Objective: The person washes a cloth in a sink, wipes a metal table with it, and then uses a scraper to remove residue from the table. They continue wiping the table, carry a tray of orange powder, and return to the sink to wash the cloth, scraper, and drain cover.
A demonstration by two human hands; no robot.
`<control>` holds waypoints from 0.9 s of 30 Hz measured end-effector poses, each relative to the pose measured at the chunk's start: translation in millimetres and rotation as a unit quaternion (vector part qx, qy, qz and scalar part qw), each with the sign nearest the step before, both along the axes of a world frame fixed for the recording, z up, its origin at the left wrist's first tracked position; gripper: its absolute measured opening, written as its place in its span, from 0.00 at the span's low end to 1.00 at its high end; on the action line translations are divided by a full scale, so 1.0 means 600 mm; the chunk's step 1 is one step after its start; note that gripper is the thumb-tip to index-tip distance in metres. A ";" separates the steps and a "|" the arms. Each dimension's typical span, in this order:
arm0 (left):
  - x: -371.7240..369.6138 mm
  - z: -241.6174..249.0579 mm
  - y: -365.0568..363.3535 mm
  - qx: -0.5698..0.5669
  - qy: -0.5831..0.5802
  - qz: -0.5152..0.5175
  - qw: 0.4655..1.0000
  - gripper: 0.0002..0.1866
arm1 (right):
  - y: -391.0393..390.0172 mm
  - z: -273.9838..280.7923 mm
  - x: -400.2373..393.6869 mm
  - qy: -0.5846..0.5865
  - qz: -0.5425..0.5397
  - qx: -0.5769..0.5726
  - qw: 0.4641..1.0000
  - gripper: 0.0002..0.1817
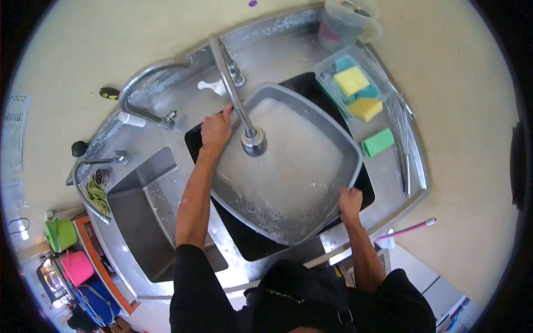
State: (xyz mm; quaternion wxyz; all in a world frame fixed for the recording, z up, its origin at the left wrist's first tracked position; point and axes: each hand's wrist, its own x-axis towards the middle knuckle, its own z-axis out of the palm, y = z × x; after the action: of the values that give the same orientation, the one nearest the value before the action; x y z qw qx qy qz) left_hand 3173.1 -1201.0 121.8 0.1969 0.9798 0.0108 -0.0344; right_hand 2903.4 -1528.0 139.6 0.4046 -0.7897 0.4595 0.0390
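A large grey tub (358, 152) of cloudy, foamy water sits tilted in angle over a black tray or mat (244, 244) on the steel sink unit. My left hand (216, 130) is closed round the tub's upper left rim. At the lower right rim, my right hand (350, 204) grips the tub with its fingers curled over the edge. A curved faucet (227, 77) reaches over the tub, its spray head (254, 142) above the water.
An empty sink basin (150, 233) lies to the left. Yellow sponges (351, 81) in a clear container (327, 72), a green sponge (377, 142) and whisks (398, 127) stand on the right. A second faucet (130, 83) is at upper left; a pink-handled tool (408, 228) lies lower right.
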 end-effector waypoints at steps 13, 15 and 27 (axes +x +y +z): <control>-0.096 0.129 0.053 -0.003 -0.012 0.078 0.997 0.34 | -0.037 0.087 0.048 -0.075 0.059 0.059 0.994 0.13; -0.116 0.146 0.061 -0.016 -0.019 0.085 0.996 0.35 | -0.041 0.100 0.043 -0.078 0.082 0.083 0.990 0.13; -0.184 0.204 0.106 -0.027 0.040 0.071 0.996 0.38 | -0.061 0.220 0.087 -0.073 0.124 0.206 0.968 0.09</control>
State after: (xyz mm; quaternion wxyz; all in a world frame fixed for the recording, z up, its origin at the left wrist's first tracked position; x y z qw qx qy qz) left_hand 3062.7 -1137.3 244.2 0.2245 0.9687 0.0870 -0.0597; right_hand 2955.5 -1564.3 271.3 0.5832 -0.7405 0.3095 0.1253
